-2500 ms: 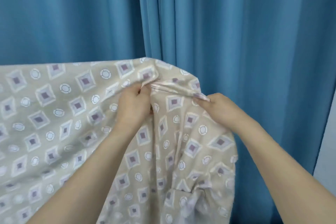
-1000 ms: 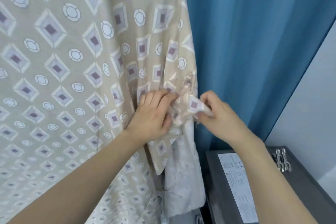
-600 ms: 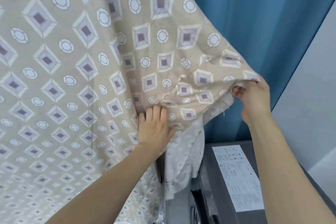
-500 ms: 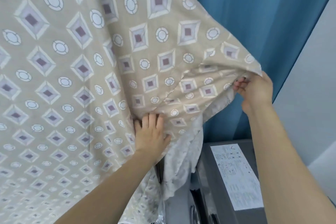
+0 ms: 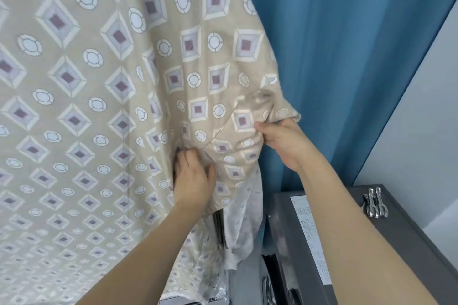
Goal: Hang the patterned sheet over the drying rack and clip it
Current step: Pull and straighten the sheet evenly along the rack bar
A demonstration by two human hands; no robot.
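Here: left hand (image 5: 192, 178) fingers grip patterned sheet (image 5: 99, 96); right hand (image 5: 282, 141) fingers pinch its edge; metal clips (image 5: 374, 202) atop grey box (image 5: 406, 250).

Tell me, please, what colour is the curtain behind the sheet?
Blue curtain; the head view shows it best.

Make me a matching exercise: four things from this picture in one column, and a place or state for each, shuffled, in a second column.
Things
1. left hand
2. right hand
3. metal clips
4. white label

Places or states
A. lying on the grey box's far right part
B. pinching the patterned sheet's right edge
C. stuck on the grey box's top
D. gripping a fold of the sheet, lower down

Pairs: 1-D, 2-B, 3-A, 4-C
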